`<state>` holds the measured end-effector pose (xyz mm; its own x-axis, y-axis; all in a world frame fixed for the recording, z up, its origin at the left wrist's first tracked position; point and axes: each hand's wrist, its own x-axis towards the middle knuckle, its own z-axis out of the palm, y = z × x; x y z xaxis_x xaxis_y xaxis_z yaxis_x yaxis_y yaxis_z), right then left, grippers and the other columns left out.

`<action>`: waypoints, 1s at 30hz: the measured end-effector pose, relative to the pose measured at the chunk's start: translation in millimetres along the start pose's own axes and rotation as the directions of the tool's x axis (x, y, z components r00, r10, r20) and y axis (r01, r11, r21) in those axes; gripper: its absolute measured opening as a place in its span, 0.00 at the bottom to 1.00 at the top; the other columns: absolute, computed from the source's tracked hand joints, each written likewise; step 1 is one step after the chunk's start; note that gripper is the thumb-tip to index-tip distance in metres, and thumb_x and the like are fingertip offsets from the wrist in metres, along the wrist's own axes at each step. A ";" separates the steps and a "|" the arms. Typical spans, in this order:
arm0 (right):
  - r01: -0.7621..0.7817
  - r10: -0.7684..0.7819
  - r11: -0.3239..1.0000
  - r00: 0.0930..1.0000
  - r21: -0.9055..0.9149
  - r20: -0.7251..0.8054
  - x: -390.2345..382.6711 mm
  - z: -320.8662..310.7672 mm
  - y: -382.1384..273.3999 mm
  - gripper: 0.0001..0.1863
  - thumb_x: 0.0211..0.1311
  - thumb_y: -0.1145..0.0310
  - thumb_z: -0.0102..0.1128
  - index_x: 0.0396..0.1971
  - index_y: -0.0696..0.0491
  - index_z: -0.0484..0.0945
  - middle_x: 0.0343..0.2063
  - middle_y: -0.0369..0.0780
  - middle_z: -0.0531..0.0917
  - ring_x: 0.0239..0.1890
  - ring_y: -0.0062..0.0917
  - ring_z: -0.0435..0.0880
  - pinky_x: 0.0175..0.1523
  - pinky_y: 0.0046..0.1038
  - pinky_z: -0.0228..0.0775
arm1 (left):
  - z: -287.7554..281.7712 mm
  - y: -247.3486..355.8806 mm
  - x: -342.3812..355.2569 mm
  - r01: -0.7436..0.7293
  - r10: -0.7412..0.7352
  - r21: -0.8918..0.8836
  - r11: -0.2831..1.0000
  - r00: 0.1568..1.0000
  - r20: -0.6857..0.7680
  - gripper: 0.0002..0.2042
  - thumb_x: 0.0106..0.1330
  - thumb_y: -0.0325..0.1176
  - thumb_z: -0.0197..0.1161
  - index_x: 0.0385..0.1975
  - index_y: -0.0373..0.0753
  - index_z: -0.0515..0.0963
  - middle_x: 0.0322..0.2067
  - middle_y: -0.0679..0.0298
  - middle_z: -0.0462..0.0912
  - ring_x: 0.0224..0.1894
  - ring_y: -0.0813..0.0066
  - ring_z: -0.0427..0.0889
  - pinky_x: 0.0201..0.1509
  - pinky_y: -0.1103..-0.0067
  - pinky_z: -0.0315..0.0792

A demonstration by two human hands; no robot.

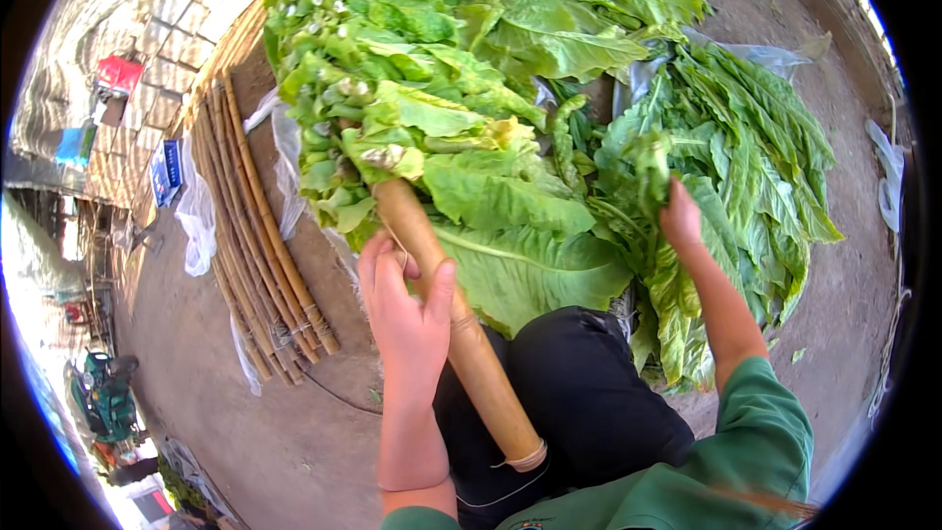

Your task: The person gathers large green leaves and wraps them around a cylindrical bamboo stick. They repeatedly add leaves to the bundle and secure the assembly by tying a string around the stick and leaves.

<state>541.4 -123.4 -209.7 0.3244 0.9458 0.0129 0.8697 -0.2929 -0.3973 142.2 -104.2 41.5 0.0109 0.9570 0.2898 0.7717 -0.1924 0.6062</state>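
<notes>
Left hand (pixel 407 304) wrapped round bamboo pole (pixel 461 334) at centre, pole slanting far-left into leaf bundle (pixel 392 88). Right hand (pixel 680 219), arm stretched out, closed on loose leaves (pixel 746 157) at right.

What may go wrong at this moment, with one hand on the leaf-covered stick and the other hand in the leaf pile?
1. The left hand alone grips the bamboo stick; its far end is heavy with strung leaves and might tip or slip.
2. The right hand reaches into the loose leaf pile; a hasty pull could tear a leaf.
</notes>
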 end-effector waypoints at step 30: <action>0.653 -0.723 0.672 0.681 0.350 0.118 11.6 -77.5 -295.3 0.23 0.55 0.59 0.55 0.48 0.55 0.66 0.38 0.48 0.75 0.43 0.41 0.75 0.47 0.38 0.67 | 33.5 -103.8 4.6 0.553 -0.440 -0.696 0.457 0.821 0.364 0.11 0.68 0.37 0.47 0.41 0.38 0.72 0.36 0.65 0.77 0.35 0.78 0.77 0.32 0.81 0.74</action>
<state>317.2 -36.8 -21.1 -0.4512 0.8724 0.1880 0.6659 0.4694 -0.5798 83.4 -72.6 -44.9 -0.0989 0.9493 -0.2983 -0.0843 0.2906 0.9531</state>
